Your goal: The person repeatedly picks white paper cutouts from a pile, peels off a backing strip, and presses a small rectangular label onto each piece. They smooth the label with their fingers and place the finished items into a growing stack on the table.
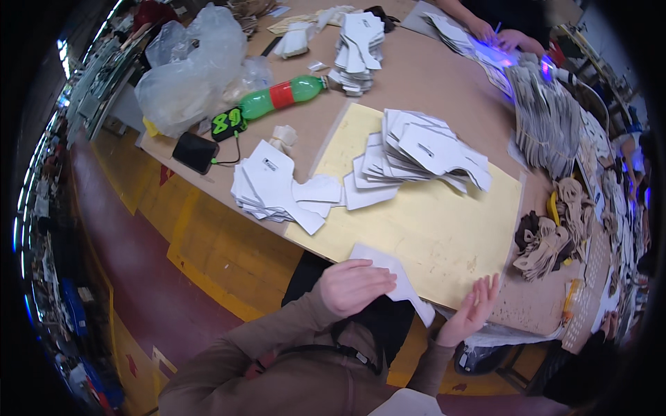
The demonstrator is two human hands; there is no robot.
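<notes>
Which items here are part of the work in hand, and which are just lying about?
In use:
- left hand, resting on the white cut piece
- right hand, open beside it
- yellow board
- white piece stacks

Lying about:
- green bottle
- plastic bags
- black power bank
- tan leather pieces
- another person's hands under violet light

Both forearms, in brown sleeves, come up from the lower edge toward the near edge of the yellow board [444, 236]. The left hand [354, 286] lies palm down, fingers curled loosely, pressing at that near edge. The right hand [477, 308] stands open just off the board's near right corner, palm turned inward, fingers spread and pointing up, gripping nothing.
</notes>
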